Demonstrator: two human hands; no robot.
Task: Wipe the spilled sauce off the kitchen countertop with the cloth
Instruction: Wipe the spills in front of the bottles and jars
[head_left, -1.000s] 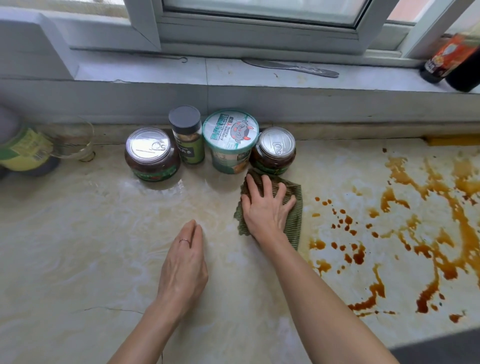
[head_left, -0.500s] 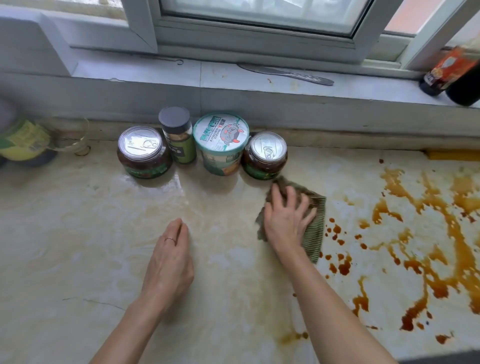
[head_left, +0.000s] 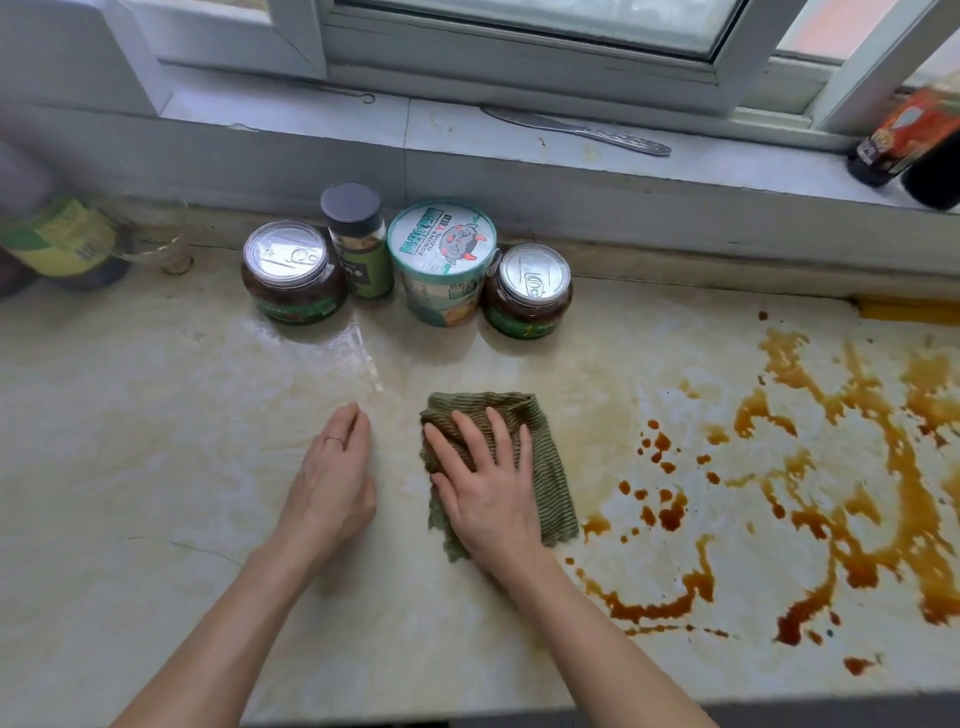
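The green ribbed cloth (head_left: 540, 467) lies flat on the pale marble countertop (head_left: 156, 467), just left of the brown sauce spill (head_left: 831, 493) that streaks and dots the counter's right side, and your right hand (head_left: 488, 493) presses it down with palm flat and fingers spread, not gripping. Your left hand (head_left: 332, 483), wearing a ring, rests released and empty on the bare counter just beside the cloth. Behind, two foil-lidded jars (head_left: 291, 270), a dark-capped spice bottle (head_left: 358, 239) and a teal-lidded cup (head_left: 441, 260) stand in a row against the sill, where a knife (head_left: 576, 130) lies.
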